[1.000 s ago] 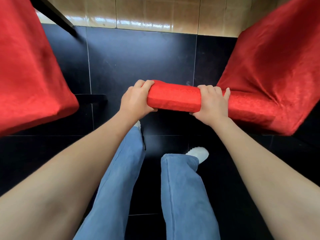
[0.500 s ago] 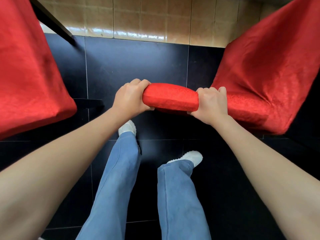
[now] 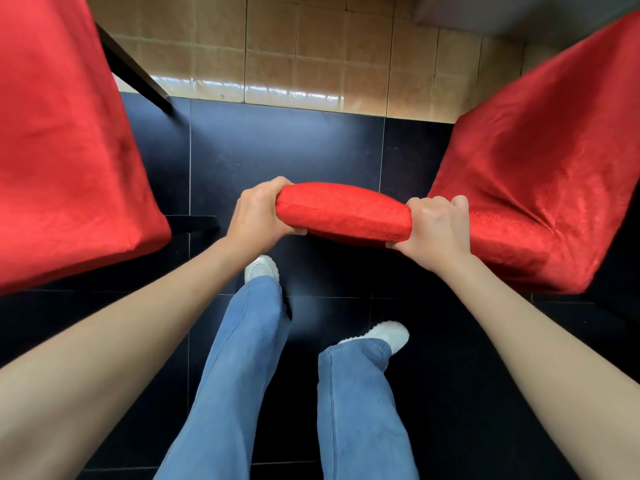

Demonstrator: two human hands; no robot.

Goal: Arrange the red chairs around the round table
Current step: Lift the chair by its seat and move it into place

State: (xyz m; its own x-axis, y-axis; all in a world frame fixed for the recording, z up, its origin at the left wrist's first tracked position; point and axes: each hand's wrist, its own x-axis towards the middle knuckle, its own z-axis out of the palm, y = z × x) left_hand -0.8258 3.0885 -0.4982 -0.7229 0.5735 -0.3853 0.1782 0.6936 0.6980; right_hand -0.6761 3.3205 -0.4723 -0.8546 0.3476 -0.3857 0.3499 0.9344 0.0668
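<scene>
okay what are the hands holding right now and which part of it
Both hands grip the red chair by the padded top edge of its backrest: the left hand at that edge's left end, the right hand further right along it.

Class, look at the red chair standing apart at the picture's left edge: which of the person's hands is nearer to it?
Left. The left hand grips the held chair's backrest at the end nearer that other chair, without touching it; the right hand grips the far end.

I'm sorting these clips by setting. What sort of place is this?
Probably a restaurant or banquet dining room, though that is a guess. Both hands grip the top of a chair in a red fabric cover, another covered chair stands beside it, and the floor is glossy black tile bordered with tan tile.
</scene>
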